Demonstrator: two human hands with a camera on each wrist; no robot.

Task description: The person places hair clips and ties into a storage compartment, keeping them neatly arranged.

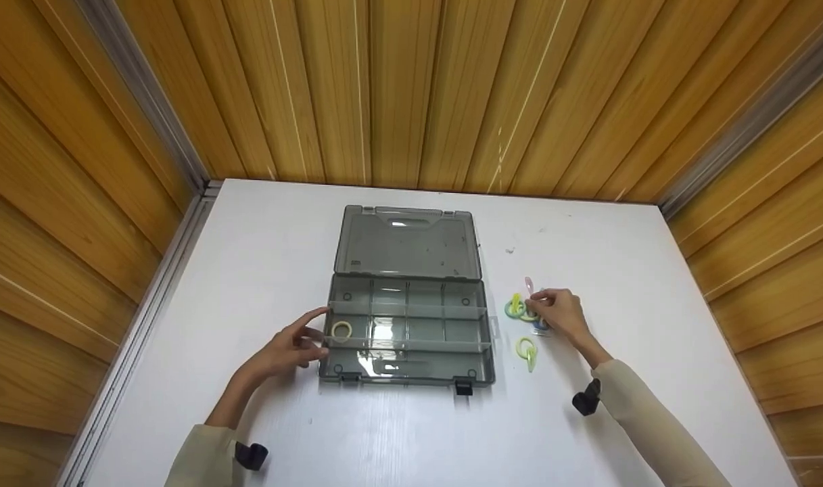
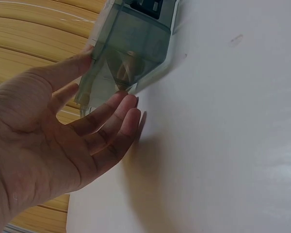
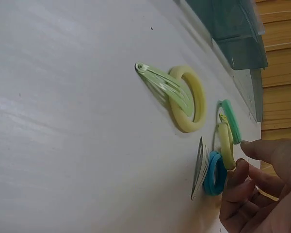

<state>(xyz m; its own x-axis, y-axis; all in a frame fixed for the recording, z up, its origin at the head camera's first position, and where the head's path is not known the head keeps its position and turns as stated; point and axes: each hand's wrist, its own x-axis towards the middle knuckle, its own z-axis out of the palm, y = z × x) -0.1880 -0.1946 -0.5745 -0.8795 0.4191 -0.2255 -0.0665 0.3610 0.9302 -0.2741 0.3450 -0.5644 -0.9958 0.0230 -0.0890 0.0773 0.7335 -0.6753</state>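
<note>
A grey see-through compartment box (image 1: 404, 372) lies with its lid (image 1: 408, 243) folded back. One cream hair tie (image 1: 341, 331) rests in its middle row, at the left. My left hand (image 1: 283, 352) touches the box's left side with loosely bent fingers. To the right of the box, my right hand (image 1: 561, 314) reaches into a small group of hair ties and clips. Its thumb and index finger are at a yellow hair tie (image 3: 226, 145); whether they pinch it cannot be told. A green hair tie (image 3: 231, 121), a blue hair tie (image 3: 214, 174) and a pale snap clip (image 3: 200, 170) lie close by.
Nearer the front, a light green snap clip (image 3: 167, 87) lies across a pale yellow hair tie (image 3: 199, 97). A pink clip (image 1: 529, 284) sits behind the group. The white table (image 1: 384, 439) meets wood-patterned walls (image 1: 404, 95) at the back and sides.
</note>
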